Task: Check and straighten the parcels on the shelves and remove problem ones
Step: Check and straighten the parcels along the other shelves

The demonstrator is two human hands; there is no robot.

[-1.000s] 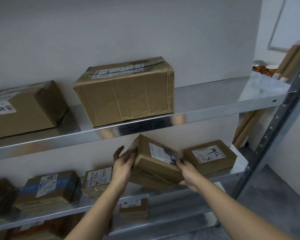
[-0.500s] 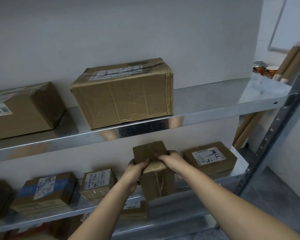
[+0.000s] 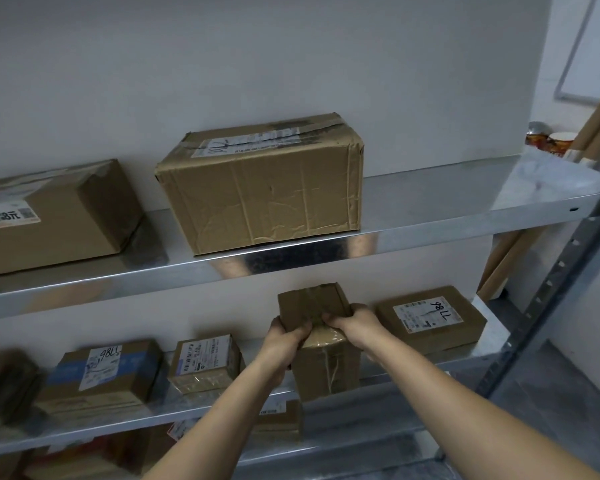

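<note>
In front of the middle shelf [image 3: 489, 337], two hands clamp a small taped parcel [image 3: 326, 372].
Right of a barcode-labelled box [image 3: 205, 362], the left hand [image 3: 284, 337] and right hand [image 3: 357, 323] curl tightly over the parcel's top end; it stands upright, seemingly lifted clear of the shelf, beside a pen-marked flat box [image 3: 430, 318].

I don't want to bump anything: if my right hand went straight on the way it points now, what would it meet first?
The right hand grips the small parcel, so that comes first; beyond it, probably the back wall under the upper shelf, though depth is unclear.
</note>
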